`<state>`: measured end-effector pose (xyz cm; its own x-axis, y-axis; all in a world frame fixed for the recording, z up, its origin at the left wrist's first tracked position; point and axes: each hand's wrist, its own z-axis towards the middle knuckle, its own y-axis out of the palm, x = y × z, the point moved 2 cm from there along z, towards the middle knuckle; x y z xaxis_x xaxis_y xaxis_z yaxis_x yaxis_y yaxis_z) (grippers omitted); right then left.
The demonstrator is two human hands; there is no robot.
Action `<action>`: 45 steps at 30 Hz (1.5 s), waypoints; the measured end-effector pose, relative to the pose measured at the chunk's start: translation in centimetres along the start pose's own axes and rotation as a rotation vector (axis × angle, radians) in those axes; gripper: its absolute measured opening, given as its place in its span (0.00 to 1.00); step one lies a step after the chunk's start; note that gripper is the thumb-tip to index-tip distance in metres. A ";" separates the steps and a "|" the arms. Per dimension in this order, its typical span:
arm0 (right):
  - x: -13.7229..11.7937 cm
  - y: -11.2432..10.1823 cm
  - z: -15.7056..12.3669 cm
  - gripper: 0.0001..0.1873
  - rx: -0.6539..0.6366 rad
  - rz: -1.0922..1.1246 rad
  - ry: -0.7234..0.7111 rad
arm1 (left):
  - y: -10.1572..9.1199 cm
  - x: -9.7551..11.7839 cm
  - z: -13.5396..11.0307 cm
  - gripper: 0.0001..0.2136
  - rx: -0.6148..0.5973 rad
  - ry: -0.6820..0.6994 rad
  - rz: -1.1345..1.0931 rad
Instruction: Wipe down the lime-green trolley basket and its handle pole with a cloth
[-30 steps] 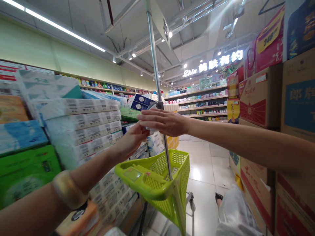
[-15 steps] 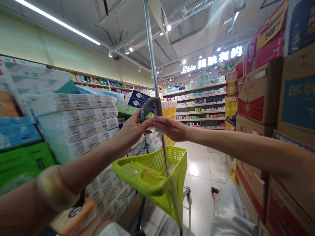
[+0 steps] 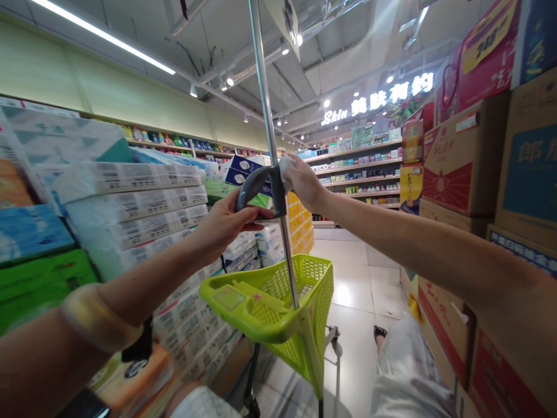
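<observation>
While the left hand [image 3: 228,226] lies open just beneath the grey curved handle [image 3: 255,188] on the metal pole [image 3: 265,104], the right hand [image 3: 307,184] pinches a white tissue [image 3: 286,172] against that handle's top end, both hands above the lime-green basket [image 3: 278,307].

White tissue [image 3: 285,172], bunched, pressed to top of grey curved cart handle [image 3: 256,188]. Handle arcs off upright metal pole [image 3: 268,145], w/ tissue right by the joint.

Lit "Skin 美肤有约" store sign [image 3: 378,98], "郎" on cardboard carton [image 3: 533,152]
</observation>
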<state>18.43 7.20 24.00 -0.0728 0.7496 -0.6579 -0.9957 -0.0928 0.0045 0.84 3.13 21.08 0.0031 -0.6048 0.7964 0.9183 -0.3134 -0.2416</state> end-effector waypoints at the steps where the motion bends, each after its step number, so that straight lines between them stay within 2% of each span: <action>1: 0.2 0.6 -0.4 0.07 -0.004 0.050 0.016 | -0.3 0.0 0.0 0.16 -0.001 -0.001 0.002; 3: 1.3 1.4 -1.9 0.07 -0.014 0.100 0.061 | -0.9 0.0 -0.1 0.15 -0.002 -0.003 0.010; 8: 5.6 2.3 -5.7 0.07 -0.132 0.205 0.409 | -2.6 -0.2 -0.6 0.13 0.005 -0.036 0.013; 11: 6.5 2.6 -5.3 0.11 -0.150 0.348 0.528 | -3.5 -0.4 -0.8 0.12 0.013 -0.058 0.000; 16: 6.4 3.6 -3.6 0.14 -0.173 0.606 0.582 | -4.7 -0.8 -1.2 0.12 0.043 -0.080 -0.004; 23: 8.6 5.0 -6.5 0.17 -0.275 0.686 0.859 | -5.5 -0.8 -1.5 0.13 0.093 -0.121 -0.052; 29: 8.2 5.3 -5.6 0.22 -0.304 0.816 0.815 | -6.1 -0.8 -1.6 0.08 0.100 -0.126 -0.075; 35: 10.6 5.9 -8.3 0.23 -0.438 0.791 0.936 | -7.0 -1.2 -1.4 0.11 0.055 -0.144 -0.106; 37: 11.0 5.9 -8.5 0.22 -0.460 0.796 0.931 | -7.2 -1.3 -1.5 0.12 0.072 -0.135 -0.122; 41: 11.4 6.0 -8.9 0.22 -0.445 0.837 0.890 | -7.3 -1.7 -2.0 0.17 0.128 -0.123 -0.149; 45: 12.8 6.3 -11.8 0.19 -0.435 0.768 0.913 | -6.8 -2.4 -3.1 0.18 0.197 -0.066 -0.217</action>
<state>11.89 8.47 6.73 -0.3816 -0.2992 -0.8745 -0.6015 -0.6380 0.4808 -6.60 4.42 19.10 -0.1820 -0.4884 0.8535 0.9595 -0.2780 0.0456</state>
